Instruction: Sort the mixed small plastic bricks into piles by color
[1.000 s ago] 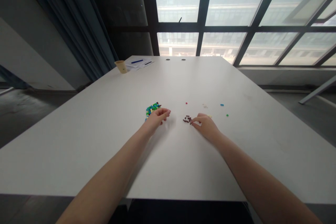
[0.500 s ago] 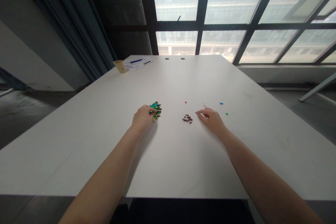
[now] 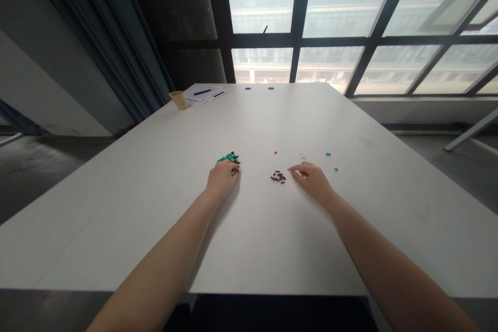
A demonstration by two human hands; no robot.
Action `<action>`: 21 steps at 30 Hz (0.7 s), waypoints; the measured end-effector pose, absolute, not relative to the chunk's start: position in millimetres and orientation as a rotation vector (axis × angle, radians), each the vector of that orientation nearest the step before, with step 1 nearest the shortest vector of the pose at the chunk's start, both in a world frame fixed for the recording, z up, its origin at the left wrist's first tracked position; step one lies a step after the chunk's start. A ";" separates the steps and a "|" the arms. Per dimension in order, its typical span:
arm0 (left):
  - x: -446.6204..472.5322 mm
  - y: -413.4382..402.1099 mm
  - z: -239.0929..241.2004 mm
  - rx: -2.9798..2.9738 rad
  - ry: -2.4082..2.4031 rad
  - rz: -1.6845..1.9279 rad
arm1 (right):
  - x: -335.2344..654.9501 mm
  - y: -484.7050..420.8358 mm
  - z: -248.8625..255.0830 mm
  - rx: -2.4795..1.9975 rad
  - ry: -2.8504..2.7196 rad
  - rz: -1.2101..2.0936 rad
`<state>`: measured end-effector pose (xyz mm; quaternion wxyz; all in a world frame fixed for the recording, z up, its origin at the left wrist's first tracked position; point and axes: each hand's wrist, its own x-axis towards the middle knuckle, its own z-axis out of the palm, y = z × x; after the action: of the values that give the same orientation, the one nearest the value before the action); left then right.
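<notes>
Across the middle and bottom of the frame, white table (image 3: 272,254); window (image 3: 334,5) fills the top right, dark blue curtain (image 3: 105,41) hangs upper left. Papers (image 3: 193,97) at the table's far left corner, yellowish cup (image 3: 179,101) beside them, blue pen (image 3: 202,92) on top. Nothing of these is near the hands. Left hand (image 3: 221,179), center-left, palm down, covers the near part of the brick pile; fingers curled in, partly hidden, can't tell if they grip a piece. Right hand (image 3: 312,180), right of center, tilted inward, thumb and index nearly together in a narrow pinch; can't tell if a piece is between them. Mixed pile (image 3: 229,156), center-left: green, blue, some dark brown. Brown pieces (image 3: 278,177), mid-frame, small loose cluster just left of the right fingertips. Pale pieces (image 3: 303,157) above the right hand, faint. Single blue piece (image 3: 328,154), green piece (image 3: 336,169) farther right; tiny red piece (image 3: 275,152) above the brown cluster.
</notes>
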<state>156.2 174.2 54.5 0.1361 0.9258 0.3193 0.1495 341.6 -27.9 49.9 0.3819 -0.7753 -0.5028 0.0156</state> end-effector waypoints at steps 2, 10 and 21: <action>159.4 170.1 55.9 2.500 0.806 0.499 | 342.1 -27.9 49.1 -1.975 -1.286 0.035; 170.6 106.9 74.9 1.119 0.370 0.257 | 343.2 -25.2 48.5 -1.965 -1.301 0.039; 168.8 87.4 74.2 1.033 0.308 0.140 | 340.1 -24.1 49.0 -1.982 -1.304 0.054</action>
<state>168.8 87.4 74.2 0.8559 0.4915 0.1465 0.0664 340.1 -24.1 49.0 0.3751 -0.7742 -0.5095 0.0213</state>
